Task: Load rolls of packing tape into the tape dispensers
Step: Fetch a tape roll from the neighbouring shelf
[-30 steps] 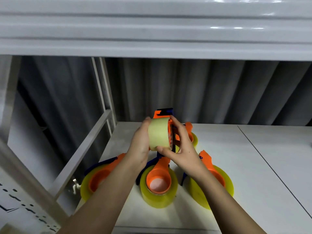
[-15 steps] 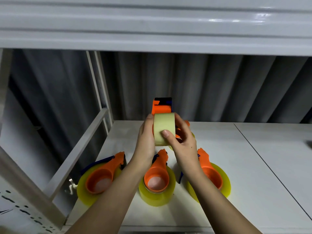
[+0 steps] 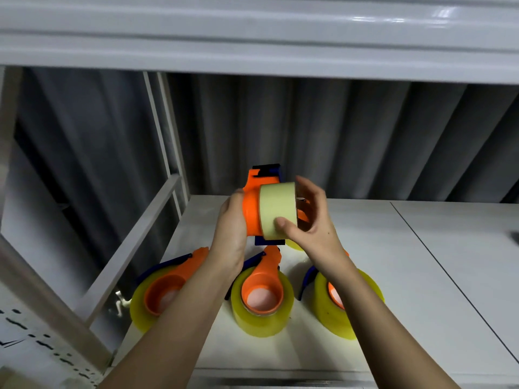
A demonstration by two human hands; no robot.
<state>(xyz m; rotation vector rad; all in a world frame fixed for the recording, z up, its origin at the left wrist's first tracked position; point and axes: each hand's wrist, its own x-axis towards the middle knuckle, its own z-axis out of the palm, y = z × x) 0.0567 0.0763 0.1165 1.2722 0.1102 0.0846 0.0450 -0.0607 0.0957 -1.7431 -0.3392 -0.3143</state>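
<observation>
I hold an orange tape dispenser (image 3: pixel 251 204) with a dark blue blade end above the white table (image 3: pixel 393 262). My left hand (image 3: pixel 231 234) grips its orange hub from the left. A pale yellow tape roll (image 3: pixel 276 210) sits partway on the hub, toward its right end. My right hand (image 3: pixel 309 220) holds the roll, thumb on its front face and fingers spread behind it. Three loaded dispensers lie on the table below: left (image 3: pixel 160 296), middle (image 3: pixel 262 301), right (image 3: pixel 345 304).
Another yellow roll (image 3: pixel 295 245) shows partly behind my right hand. A grey metal rack frame (image 3: pixel 132 240) stands at the left table edge. A shelf (image 3: pixel 252 37) runs overhead. A grey curtain hangs behind. A seam (image 3: pixel 449 276) divides the tabletop on the right.
The dispenser and roll turned sideways: the orange hub now shows left of the roll. My right hand's fingers opened out behind the roll. The camera view shifted slightly.
</observation>
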